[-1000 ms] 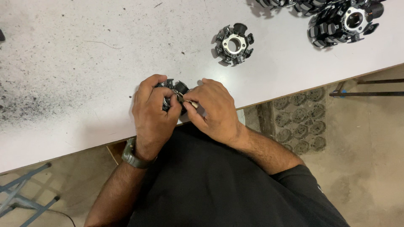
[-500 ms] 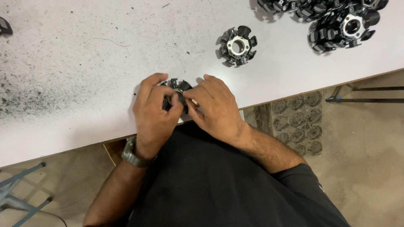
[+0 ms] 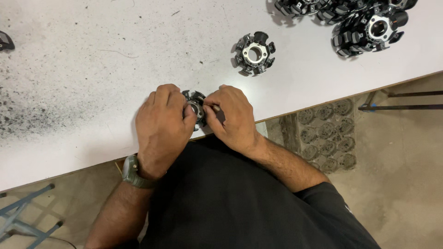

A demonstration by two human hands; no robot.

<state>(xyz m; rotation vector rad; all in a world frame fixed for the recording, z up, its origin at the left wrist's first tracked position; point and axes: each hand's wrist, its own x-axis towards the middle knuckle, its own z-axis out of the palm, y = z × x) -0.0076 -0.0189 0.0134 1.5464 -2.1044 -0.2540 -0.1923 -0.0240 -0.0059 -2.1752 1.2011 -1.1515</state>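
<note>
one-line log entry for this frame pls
left hand: grips stator core | right hand: works on it | spare stator core: on white table

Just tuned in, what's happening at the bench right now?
A person holds a small black toothed ring part between both hands at the near edge of the white table. The left hand cups it; the right hand pinches at its side. Another such part lies alone farther back, and a pile sits at the far right.
</note>
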